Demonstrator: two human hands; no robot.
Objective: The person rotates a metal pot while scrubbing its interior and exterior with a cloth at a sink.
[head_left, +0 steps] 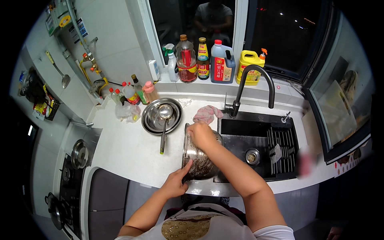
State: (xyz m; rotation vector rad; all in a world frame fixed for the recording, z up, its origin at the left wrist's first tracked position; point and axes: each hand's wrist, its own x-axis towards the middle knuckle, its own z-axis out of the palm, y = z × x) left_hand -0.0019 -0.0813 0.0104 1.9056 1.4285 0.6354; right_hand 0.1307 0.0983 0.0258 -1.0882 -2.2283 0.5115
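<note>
A brown-stained metal pot (201,163) lies tipped on the counter against the sink's left edge. My left hand (176,182) grips its near left edge, one finger stretched along the pot's side and the others curled. At the pot's far end my right hand (201,134) presses down with closed fingers; whatever it holds is hidden beneath it. Just beyond lies a pink cloth (207,114). Left of the pot, a steel bowl (149,116) carries a ladle (165,111) whose dark handle hangs over the rim.
On the right, the black sink (236,138) has a tall faucet (273,90), a drain and a wire rack (279,150). Several bottles (187,60) line the windowsill; more, with a plastic bag (128,113), stand at the back left. A stove (69,192) is far left; an open window pane (340,96) juts in at right.
</note>
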